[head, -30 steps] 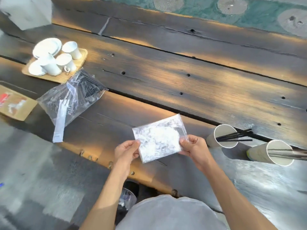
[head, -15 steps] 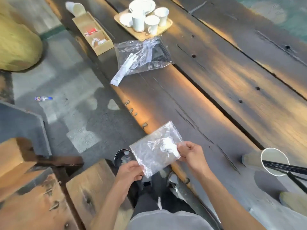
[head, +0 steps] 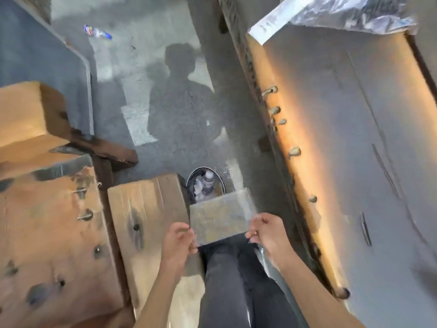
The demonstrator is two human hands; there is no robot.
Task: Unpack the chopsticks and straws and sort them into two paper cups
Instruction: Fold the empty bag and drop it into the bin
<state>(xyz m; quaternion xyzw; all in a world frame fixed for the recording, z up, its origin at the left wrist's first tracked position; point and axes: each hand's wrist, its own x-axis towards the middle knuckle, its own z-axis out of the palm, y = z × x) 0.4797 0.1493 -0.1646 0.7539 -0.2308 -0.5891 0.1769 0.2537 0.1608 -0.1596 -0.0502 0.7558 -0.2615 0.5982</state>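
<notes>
An empty clear plastic bag [head: 218, 215] is stretched flat between both hands, above my lap and beside the table edge. My left hand [head: 179, 240] pinches its left side, and my right hand [head: 266, 229] pinches its right side. Just beyond the bag, on the floor, stands a small bin [head: 205, 185] with plastic bottles and wrappers in it. A larger clear bag [head: 343, 15] with a white strip lies on the table at the top right. The paper cups, chopsticks and straws are out of view.
The long wooden table [head: 354, 162] runs down the right side. Wooden benches [head: 146, 221] and blocks [head: 47, 233] stand on the left. A piece of litter [head: 97, 33] lies on the grey floor far off. My legs in dark trousers [head: 236, 280] are below the bag.
My view has swung left and down, away from the tabletop and cups toward the floor. Both hands have carried the empty bag off the table edge to just above the bin.
</notes>
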